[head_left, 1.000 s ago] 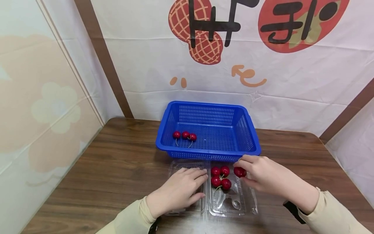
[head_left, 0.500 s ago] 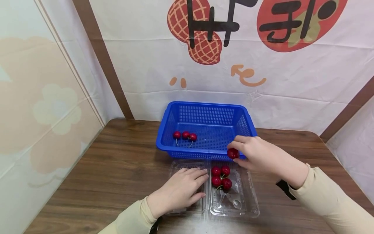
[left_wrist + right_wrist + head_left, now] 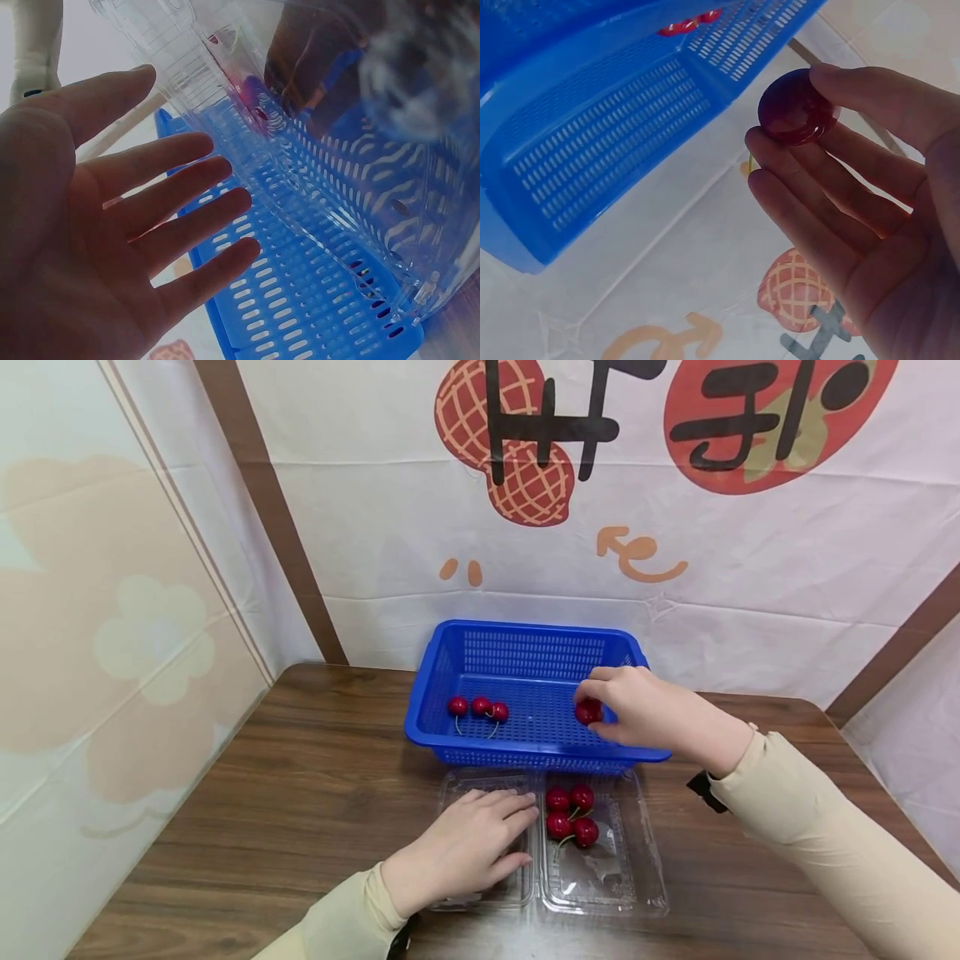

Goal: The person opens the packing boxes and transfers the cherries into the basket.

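Observation:
My right hand [image 3: 636, 706] pinches a dark red cherry [image 3: 799, 107] between thumb and fingertips, over the right part of the blue plastic basket [image 3: 525, 749]. A bit of its stem shows below the fingers in the right wrist view. My left hand [image 3: 465, 847] lies with straight fingers on the left half of a clear hinged plastic box [image 3: 600, 893]. That hand's fingers [image 3: 202, 225] are spread flat in the left wrist view. Several cherries [image 3: 572, 816] with stems sit together in the box's right half. Three more cherries [image 3: 478, 707] lie at the left inside the basket.
The box and basket stand on a brown wooden table [image 3: 300, 793], the basket behind the box. Behind the table hangs a printed cloth [image 3: 360, 527], with another cloth panel [image 3: 135, 610] on the left.
My right hand has carried the cherry up and away from the box's right side, to over the basket. My left hand has stayed in place on the box.

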Available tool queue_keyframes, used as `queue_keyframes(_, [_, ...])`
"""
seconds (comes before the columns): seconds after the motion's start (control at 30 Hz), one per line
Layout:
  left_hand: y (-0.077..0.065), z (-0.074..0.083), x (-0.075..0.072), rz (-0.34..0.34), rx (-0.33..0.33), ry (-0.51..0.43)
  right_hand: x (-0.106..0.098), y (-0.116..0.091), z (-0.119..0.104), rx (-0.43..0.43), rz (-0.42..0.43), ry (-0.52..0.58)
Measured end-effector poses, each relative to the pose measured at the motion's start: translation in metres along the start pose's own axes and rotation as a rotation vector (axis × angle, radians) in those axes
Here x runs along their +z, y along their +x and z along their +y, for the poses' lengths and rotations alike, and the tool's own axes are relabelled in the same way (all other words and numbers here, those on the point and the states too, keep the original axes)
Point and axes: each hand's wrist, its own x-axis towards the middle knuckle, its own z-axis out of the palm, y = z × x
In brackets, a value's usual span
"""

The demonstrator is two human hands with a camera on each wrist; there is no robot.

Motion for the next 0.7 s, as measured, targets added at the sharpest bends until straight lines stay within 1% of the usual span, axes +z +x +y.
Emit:
queue_keyframes(0.27, [-0.002,0.0,0.002,0.005,0.0,0.009,0.005,0.02,0.013,0.006,-0.048,-0.002])
queue_keyframes(0.6, [-0.002,0.0,0.002,0.019,0.007,0.019,0.011,0.042,0.023,0.07,-0.13,-0.003])
queue_keyframes(0.7, [-0.001,0.0,0.002,0.019,0.01,0.025,0.014,0.049,0.025,0.075,-0.149,0.0])
